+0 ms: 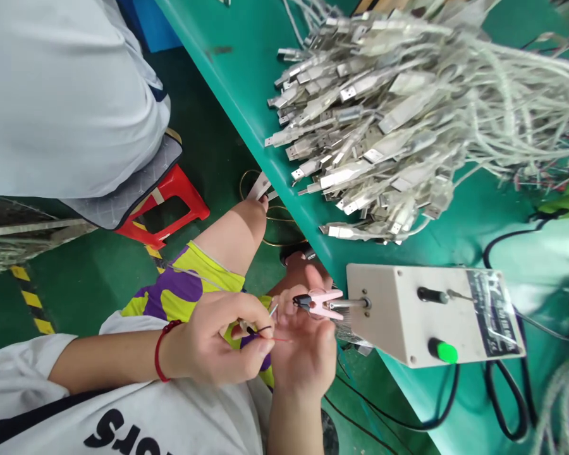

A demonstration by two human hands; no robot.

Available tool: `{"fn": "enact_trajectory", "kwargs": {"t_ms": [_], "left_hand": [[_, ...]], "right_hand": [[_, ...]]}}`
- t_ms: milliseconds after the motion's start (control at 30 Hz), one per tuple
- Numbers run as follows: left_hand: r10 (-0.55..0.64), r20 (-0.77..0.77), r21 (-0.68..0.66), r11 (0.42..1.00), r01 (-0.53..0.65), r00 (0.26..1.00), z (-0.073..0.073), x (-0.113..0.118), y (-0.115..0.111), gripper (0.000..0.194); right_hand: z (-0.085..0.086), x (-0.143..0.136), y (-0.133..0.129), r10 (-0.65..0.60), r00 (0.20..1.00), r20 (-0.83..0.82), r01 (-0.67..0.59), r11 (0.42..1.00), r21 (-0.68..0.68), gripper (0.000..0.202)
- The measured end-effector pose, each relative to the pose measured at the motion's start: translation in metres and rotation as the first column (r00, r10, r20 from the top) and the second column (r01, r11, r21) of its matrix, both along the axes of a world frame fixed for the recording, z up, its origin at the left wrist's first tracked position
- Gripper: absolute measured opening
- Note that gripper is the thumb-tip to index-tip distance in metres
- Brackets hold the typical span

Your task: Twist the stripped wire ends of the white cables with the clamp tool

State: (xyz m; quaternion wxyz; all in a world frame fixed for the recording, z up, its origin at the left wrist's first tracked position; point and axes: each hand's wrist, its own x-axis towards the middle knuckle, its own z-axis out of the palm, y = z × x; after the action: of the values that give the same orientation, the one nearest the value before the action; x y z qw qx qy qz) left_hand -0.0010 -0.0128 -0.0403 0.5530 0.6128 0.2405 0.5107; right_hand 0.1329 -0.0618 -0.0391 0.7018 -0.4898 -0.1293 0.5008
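My left hand (222, 335), with a red cord round its wrist, pinches the end of a thin cable; short black, red and pale wires fan out from its fingertips. Beside it my right hand (303, 354) lies palm up with the thumb apart and some fingers partly curled. The red wire (282, 340) reaches over the right palm. A pink clip (323, 303) with black tips hangs over the right fingers and hides part of them. It sits on a metal rod from a beige box (398, 316) with a green knob.
Many pale USB cables (374, 120) lie heaped on the green table (246, 82). Black cords (497, 385) run behind and below the box. A red stool (180, 199) and a seated person in a light shirt (66, 95) are at the upper left.
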Motion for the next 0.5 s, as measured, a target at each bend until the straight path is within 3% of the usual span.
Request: {"fn": "enact_trajectory", "kwargs": {"t_ms": [67, 167, 333, 500], "left_hand": [[0.012, 0.009, -0.031, 0.999, -0.012, 1.0, -0.002, 0.001, 0.006, 0.018], [0.032, 0.009, -0.038, 0.999, -0.032, 0.999, -0.004, 0.002, 0.013, 0.017], [0.038, 0.006, -0.027, 0.999, -0.037, 0.999, -0.006, 0.006, 0.021, 0.016], [0.058, -0.009, 0.002, 0.998, -0.058, 0.998, -0.006, 0.011, 0.026, 0.012]], "right_hand": [[-0.001, 0.008, 0.011, -0.003, 1.0, -0.012, 0.004, 0.996, 0.091, 0.056], [-0.003, 0.016, 0.024, 0.033, 0.999, -0.042, -0.023, 0.977, 0.212, 0.036], [-0.008, 0.018, 0.036, -0.027, 0.996, -0.081, 0.046, 0.969, 0.242, 0.044], [-0.006, 0.015, 0.037, -0.04, 0.999, 0.027, 0.033, 0.971, 0.235, 0.044]]}}
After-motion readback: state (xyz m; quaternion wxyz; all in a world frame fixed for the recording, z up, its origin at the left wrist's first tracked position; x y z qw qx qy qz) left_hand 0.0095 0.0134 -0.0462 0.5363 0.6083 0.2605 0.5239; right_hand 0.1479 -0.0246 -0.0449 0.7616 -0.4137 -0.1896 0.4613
